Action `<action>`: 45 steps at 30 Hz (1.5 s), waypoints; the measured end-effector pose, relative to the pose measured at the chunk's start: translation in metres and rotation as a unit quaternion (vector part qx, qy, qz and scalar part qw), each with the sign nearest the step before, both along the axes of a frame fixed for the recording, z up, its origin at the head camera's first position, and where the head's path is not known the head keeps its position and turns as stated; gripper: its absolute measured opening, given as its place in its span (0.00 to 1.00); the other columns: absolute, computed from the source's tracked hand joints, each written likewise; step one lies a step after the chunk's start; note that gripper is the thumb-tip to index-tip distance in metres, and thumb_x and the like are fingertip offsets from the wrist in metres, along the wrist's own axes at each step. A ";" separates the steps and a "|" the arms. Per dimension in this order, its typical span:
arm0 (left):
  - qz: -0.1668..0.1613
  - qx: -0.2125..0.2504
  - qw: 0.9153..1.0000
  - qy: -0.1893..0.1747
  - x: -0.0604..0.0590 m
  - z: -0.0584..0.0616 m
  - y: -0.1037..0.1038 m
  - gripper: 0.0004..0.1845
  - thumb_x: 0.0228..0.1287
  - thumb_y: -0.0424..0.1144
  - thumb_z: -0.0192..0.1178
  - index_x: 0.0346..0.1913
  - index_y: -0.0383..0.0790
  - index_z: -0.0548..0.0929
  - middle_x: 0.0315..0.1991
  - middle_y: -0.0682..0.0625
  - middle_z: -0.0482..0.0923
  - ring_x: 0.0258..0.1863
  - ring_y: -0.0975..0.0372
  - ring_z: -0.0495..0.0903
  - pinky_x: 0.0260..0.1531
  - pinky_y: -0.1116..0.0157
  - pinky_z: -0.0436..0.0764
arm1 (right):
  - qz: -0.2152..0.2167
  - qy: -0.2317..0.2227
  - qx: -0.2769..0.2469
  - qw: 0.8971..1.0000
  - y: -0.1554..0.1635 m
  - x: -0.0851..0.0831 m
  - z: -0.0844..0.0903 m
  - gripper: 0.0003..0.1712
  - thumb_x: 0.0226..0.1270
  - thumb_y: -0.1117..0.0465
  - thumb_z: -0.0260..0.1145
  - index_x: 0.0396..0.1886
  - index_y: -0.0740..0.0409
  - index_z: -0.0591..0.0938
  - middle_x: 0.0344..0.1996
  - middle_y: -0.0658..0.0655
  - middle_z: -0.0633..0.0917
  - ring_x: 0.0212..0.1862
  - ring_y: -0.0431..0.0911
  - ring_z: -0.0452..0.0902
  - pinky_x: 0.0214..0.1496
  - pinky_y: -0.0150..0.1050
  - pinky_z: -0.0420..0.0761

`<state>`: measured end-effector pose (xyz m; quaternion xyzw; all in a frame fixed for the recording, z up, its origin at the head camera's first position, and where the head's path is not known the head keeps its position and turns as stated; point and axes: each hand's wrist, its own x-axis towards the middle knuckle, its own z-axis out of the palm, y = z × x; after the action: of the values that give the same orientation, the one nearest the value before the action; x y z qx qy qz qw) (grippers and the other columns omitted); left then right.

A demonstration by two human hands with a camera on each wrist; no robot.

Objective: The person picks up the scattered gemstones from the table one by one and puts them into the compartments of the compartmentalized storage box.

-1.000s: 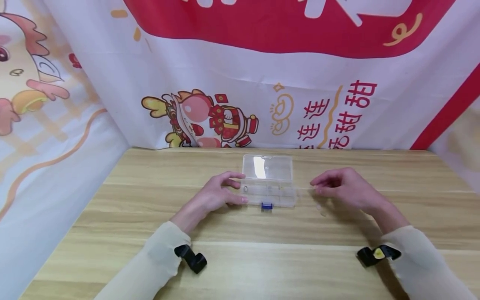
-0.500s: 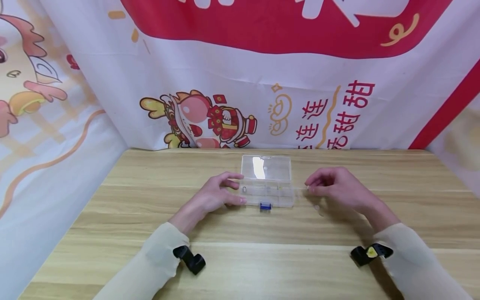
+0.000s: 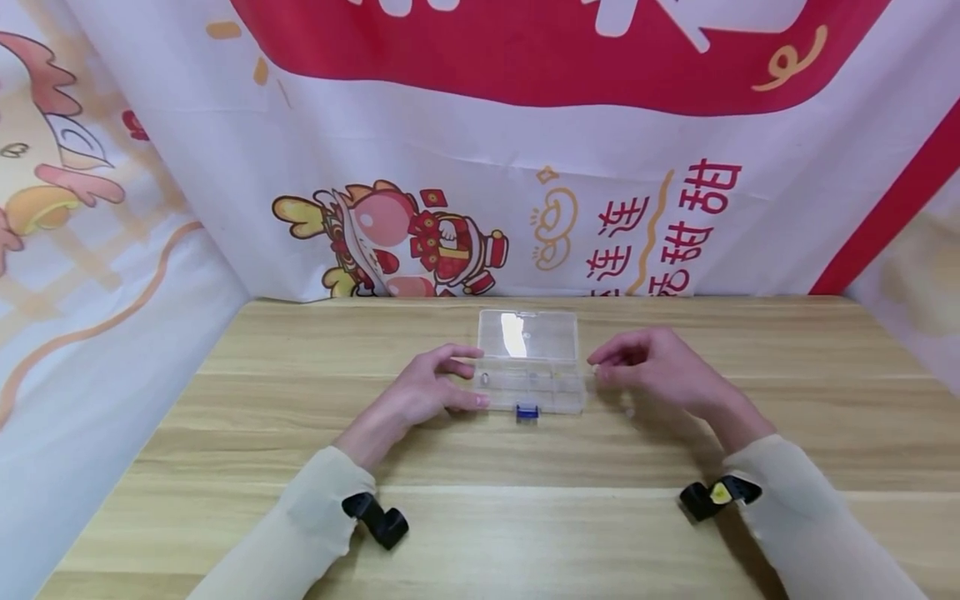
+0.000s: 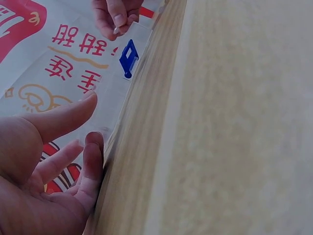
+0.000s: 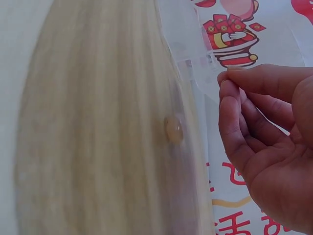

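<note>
A clear plastic compartment box [image 3: 528, 400] lies on the table in the head view, its lid [image 3: 551, 333] folded back and its blue latch [image 3: 527, 412] at the front. My left hand [image 3: 427, 383] holds the box's left end, thumb at the front corner and index finger near the hinge. Just off the right end, my right hand [image 3: 652, 367] pinches a tiny whitish piece [image 4: 116, 30], mostly hidden by the fingertips. A small translucent oval bead [image 5: 173, 129] rests on the table below that hand. Small bits sit inside the box, one of them ring-like [image 3: 485, 378].
The wood-grain table [image 3: 525, 533] runs back to a printed white and red cloth [image 3: 465, 125]. More printed cloth [image 3: 135, 292] hangs at the left. Black camera mounts are strapped to both sleeved wrists.
My right hand has moved left with the pinched piece, closer to the box's right end. The left hand keeps its place on the box. The head view has shifted slightly.
</note>
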<state>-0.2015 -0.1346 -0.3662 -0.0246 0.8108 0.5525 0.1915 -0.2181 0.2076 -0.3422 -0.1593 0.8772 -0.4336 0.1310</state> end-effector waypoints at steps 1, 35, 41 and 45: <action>-0.001 -0.002 1.000 0.001 0.000 0.000 0.000 0.35 0.58 0.40 0.81 0.68 0.59 0.80 0.63 0.47 0.79 0.55 0.52 0.79 0.46 0.64 0.81 | -0.001 -0.003 0.000 1.000 -0.002 -0.001 0.000 0.13 0.70 0.59 0.74 0.52 0.54 0.90 0.43 0.57 0.89 0.45 0.51 0.80 0.46 0.37 0.81; 0.000 -0.010 1.000 -0.008 0.000 -0.002 -0.008 0.35 0.61 0.42 0.79 0.70 0.60 0.78 0.64 0.46 0.78 0.56 0.52 0.79 0.46 0.65 0.82 | 0.086 -0.028 0.033 0.995 -0.030 -0.009 0.007 0.08 0.71 0.62 0.74 0.48 0.54 0.91 0.41 0.54 0.90 0.43 0.49 0.81 0.51 0.41 0.83; -0.005 -0.005 1.000 -0.006 -0.002 0.000 -0.006 0.35 0.60 0.41 0.79 0.70 0.60 0.78 0.64 0.46 0.78 0.55 0.52 0.79 0.46 0.64 0.82 | 0.091 -0.020 0.040 0.995 -0.028 -0.008 0.011 0.08 0.70 0.64 0.73 0.47 0.56 0.91 0.40 0.55 0.90 0.42 0.48 0.80 0.48 0.39 0.82; -0.009 -0.001 1.000 -0.004 -0.002 0.000 -0.003 0.35 0.60 0.41 0.80 0.70 0.60 0.79 0.64 0.47 0.78 0.57 0.52 0.78 0.48 0.64 0.81 | 0.083 -0.023 0.045 0.995 -0.025 -0.007 0.012 0.08 0.71 0.65 0.72 0.46 0.55 0.91 0.40 0.55 0.90 0.42 0.48 0.80 0.47 0.39 0.82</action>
<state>-0.2038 -0.1374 -0.3659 -0.0200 0.8107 0.5500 0.1999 -0.2252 0.1823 -0.3305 -0.2157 0.8763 -0.3845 0.1940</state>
